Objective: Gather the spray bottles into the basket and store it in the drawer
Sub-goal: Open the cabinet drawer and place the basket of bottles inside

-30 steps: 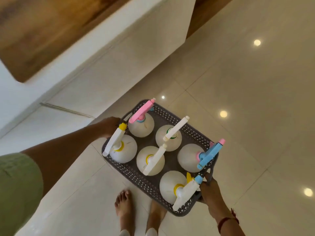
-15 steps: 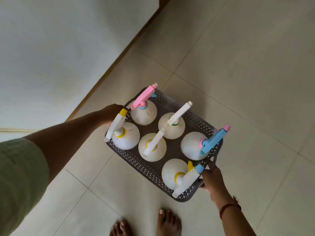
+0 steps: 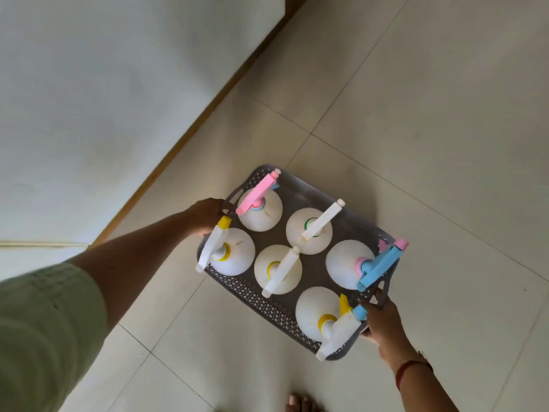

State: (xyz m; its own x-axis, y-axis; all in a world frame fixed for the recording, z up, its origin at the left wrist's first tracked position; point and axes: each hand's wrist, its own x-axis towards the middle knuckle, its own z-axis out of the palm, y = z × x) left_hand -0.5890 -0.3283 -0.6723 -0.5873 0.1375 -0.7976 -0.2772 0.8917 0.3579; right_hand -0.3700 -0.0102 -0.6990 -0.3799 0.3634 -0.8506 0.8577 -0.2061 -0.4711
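I carry a grey perforated basket in the air above the tiled floor. Several white spray bottles stand upright inside it, among them one with a pink trigger, one with a blue trigger and one with a yellow-tipped white trigger. My left hand grips the basket's handle at its left end. My right hand grips the handle at its right end, next to a bottle with a blue nozzle tip.
A white cabinet front with a wooden base strip runs along the left. Beige floor tiles spread to the right and ahead. My bare foot shows at the bottom edge.
The view has turned away from the wooden counter toward the floor along the white cabinet. The basket stays held in both hands, and my feet have dropped to the frame's bottom edge.
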